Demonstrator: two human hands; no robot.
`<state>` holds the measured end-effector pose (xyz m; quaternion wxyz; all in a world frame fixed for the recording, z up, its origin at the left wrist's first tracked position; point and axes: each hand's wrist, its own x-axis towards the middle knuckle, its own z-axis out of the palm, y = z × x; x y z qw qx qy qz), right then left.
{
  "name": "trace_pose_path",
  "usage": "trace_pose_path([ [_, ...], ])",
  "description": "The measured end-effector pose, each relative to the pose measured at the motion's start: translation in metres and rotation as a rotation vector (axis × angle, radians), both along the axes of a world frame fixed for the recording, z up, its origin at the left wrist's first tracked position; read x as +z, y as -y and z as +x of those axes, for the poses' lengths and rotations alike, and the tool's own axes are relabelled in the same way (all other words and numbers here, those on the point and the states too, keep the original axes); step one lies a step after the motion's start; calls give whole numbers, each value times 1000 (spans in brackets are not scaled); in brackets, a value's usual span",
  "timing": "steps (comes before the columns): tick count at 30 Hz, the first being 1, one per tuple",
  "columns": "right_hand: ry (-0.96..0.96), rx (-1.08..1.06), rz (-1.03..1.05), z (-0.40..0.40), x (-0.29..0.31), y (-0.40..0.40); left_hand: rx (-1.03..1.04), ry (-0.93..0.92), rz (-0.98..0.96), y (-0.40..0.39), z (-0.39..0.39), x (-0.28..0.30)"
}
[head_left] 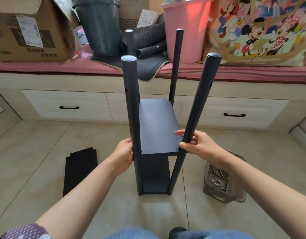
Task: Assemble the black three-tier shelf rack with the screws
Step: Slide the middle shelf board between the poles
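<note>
The black shelf rack [157, 128] stands upright on the tiled floor in front of me, with four round posts and two shelf boards fitted, one at the bottom and one in the middle. My left hand [125, 153] grips the near left post [131, 104] at the level of the middle board. My right hand [198, 144] grips the near right post [198, 107] at the same height, thumb in front and fingers behind. A loose black shelf board [80, 170] lies flat on the floor to the left. A clear plastic tub [221, 183] with several screws and nuts sits on the floor to the right.
A window seat with a pink cushion [36, 67] and white drawers [65, 105] runs across the back. On it stand a cardboard box [26, 31], a dark bucket [100, 26], a pink bin [186, 28] and a cartoon-print bag [259, 30]. My knees are at the bottom edge.
</note>
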<state>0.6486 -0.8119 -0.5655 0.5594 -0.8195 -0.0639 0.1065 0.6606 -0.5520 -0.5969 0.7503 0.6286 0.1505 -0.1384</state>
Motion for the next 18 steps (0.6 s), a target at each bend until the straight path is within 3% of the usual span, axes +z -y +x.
trace_pose_path([
  [9,91,-206,-86,14,5,2,38,-20,-244,11,-38,-9],
  [15,-23,-448,-141,7,8,-9,0,-8,-351,21,-41,-16],
  [18,-134,-371,-261,-14,2,-18,12,-17,-376,24,-41,-17],
])
